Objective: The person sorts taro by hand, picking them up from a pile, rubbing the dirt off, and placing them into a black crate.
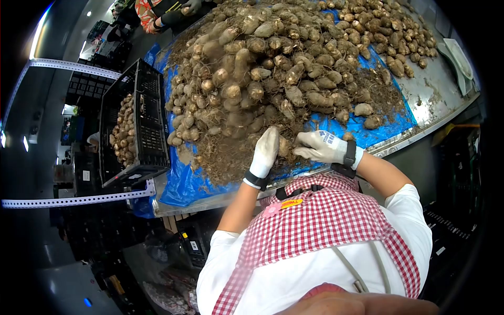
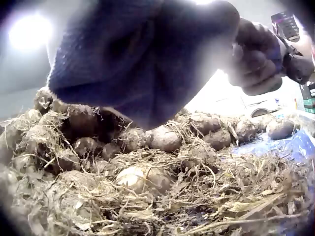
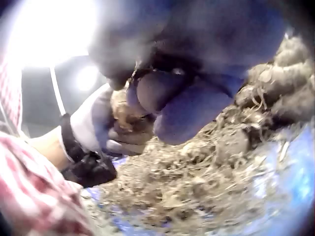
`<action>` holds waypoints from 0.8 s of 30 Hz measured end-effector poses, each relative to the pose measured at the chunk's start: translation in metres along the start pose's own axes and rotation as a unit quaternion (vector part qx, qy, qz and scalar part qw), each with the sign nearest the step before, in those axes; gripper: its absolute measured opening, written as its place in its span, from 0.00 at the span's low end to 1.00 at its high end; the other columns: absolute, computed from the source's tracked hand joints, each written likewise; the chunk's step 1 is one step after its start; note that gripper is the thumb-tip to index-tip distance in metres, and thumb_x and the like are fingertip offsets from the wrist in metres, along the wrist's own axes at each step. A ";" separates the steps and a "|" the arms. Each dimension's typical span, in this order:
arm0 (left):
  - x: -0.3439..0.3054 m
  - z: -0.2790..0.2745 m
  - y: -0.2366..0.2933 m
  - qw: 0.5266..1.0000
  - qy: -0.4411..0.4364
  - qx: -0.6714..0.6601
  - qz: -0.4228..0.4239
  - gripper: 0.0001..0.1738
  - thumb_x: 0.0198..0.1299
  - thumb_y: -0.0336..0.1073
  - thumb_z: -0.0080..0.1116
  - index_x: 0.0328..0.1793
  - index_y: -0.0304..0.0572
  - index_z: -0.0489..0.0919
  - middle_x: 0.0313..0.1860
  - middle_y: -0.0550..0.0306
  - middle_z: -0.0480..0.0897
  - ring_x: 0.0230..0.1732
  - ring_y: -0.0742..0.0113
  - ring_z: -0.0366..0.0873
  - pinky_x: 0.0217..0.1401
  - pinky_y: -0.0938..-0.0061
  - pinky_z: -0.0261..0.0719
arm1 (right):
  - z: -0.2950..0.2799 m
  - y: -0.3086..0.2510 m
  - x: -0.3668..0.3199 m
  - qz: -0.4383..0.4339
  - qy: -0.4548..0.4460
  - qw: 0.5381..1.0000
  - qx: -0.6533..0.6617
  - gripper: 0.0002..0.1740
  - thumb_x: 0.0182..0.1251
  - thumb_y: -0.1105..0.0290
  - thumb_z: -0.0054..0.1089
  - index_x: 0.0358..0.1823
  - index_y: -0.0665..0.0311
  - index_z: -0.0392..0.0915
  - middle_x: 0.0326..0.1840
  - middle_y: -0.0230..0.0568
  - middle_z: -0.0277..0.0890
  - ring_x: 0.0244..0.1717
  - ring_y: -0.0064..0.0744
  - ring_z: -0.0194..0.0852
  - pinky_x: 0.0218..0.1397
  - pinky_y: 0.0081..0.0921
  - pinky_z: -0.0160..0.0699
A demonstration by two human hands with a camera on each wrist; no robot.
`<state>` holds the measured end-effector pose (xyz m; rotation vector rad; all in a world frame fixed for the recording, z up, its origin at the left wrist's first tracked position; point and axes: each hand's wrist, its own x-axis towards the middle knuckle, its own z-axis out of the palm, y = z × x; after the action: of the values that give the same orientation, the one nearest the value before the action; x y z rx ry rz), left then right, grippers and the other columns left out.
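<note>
Both hands wear pale gloves and meet low over the near edge of a heap of taro roots. My left hand holds one taro, brown and hairy with root fibres. From the other side, my right hand has its fingers curled in against that same taro and pinches at it. In the left wrist view the gloved left hand covers the top, and the held taro is hidden there. Below it lie dry root scraps and a half-buried pale taro.
A blue plastic sheet lies under the heap on a metal table. At left, a tilted black crate contains more taro. A pale green tray-like object stands at the right edge. Another gloved person works across the table.
</note>
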<state>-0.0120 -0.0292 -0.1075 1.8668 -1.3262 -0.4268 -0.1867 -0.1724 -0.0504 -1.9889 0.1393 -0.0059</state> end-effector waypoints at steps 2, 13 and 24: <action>0.000 0.006 0.010 0.995 0.020 0.058 0.076 0.11 0.71 0.35 0.44 0.45 0.33 0.73 0.38 0.38 0.77 0.42 0.42 0.77 0.43 0.58 0.75 | 0.001 0.004 0.005 -0.066 0.035 0.991 -0.107 0.18 0.72 0.57 0.54 0.32 0.65 0.69 0.23 0.47 0.71 0.23 0.47 0.73 0.27 0.37 0.71; -0.001 -0.003 0.018 0.868 0.034 -0.432 -0.244 0.28 0.75 0.58 0.37 0.43 0.39 0.75 0.32 0.58 0.80 0.32 0.70 0.78 0.37 0.73 0.77 | 0.018 0.019 0.007 -0.139 0.062 0.980 -0.132 0.17 0.71 0.59 0.52 0.26 0.61 0.69 0.17 0.41 0.69 0.15 0.37 0.73 0.19 0.31 0.73; 0.002 0.004 0.032 0.885 0.066 -0.380 -0.263 0.30 0.73 0.59 0.39 0.48 0.36 0.74 0.31 0.55 0.80 0.28 0.67 0.78 0.28 0.72 0.76 | 0.026 0.013 -0.005 -0.219 -0.003 0.942 -0.255 0.12 0.74 0.60 0.51 0.37 0.60 0.73 0.25 0.38 0.72 0.23 0.33 0.75 0.24 0.32 0.74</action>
<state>-0.0347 -0.0370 -0.0852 1.4945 -0.4124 -0.9255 -0.1915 -0.1533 -0.0726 -2.5000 -0.3444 -0.2766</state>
